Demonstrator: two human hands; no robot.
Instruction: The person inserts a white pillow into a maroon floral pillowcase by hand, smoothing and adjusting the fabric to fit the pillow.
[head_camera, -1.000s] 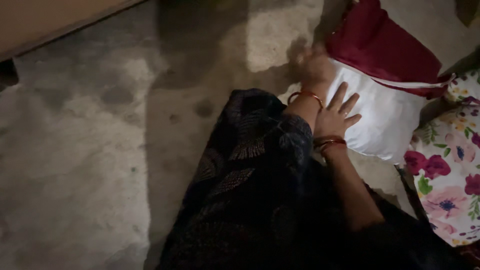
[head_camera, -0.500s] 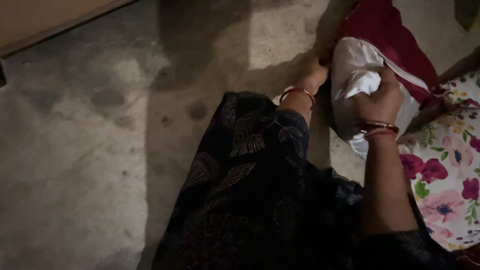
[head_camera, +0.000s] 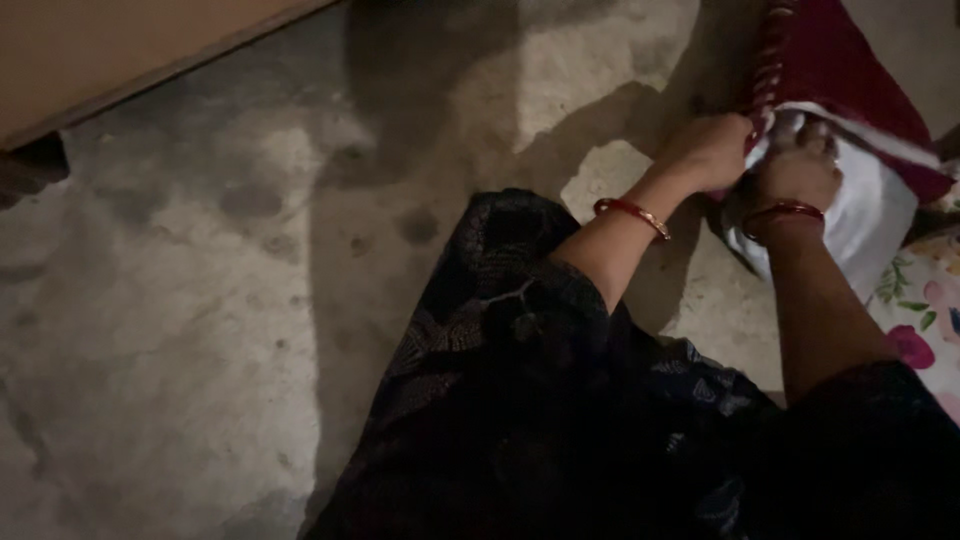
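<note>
- Curling shut: fingers of the left hand (head_camera: 712, 150) pinching the edge where the dark red cover (head_camera: 830, 70) is meeting the white pillow (head_camera: 870, 215).
- Closing too: fingers of the right hand (head_camera: 800, 172) bunching the white cloth just beside the left hand, knuckles up; fingertips themselves hidden in the folds, so exact pinch hard to tell.
- Wearing a red bangle (head_camera: 632, 215) on the left wrist and another at the right wrist.
- Lying at the top right, on the concrete floor (head_camera: 200, 330), partly cut off by the frame edge: pillow and cover, touching a flowered cloth (head_camera: 925, 310) at the right.
- Running, as far as visible, from lower left up toward the upper right: long axis of the pillow, white end nearest the hands, red end pointing away.
- Doing this well, probably: keeping both grips close together on the same edge, pulling along the long axis rather than across it, holding the cloth taut so no fold is catching.
- Kneeling or sitting close, dark patterned clothing (head_camera: 540, 400) filling the bottom of the view.
</note>
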